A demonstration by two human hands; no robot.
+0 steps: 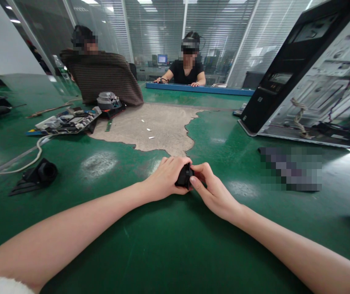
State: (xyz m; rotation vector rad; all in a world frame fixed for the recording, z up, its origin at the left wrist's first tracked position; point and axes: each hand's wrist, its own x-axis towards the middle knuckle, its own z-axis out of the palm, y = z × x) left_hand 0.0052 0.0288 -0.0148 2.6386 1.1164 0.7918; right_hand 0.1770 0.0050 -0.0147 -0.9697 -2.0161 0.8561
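Observation:
A small black plastic part point(183, 178) is between my two hands, just above or on the green surface; its exact kind is not clear. My left hand point(166, 176) wraps around it from the left, fingers over the top and thumb below. From the right, my right hand point(212, 188) pinches its edge between thumb and fingers. Much of the part is hidden by my fingers. Farther left lies another black plastic piece point(37, 175) with a round opening and a flat base.
An open computer tower point(273, 81) leans at the right, near a blurred flat object point(291, 169). A circuit board point(67, 121), a heatsink fan point(109, 101) and a pale cable point(35, 153) lie left. Bare floor point(159, 126) shows ahead. Two people sit beyond, one by a blue beam point(199, 88).

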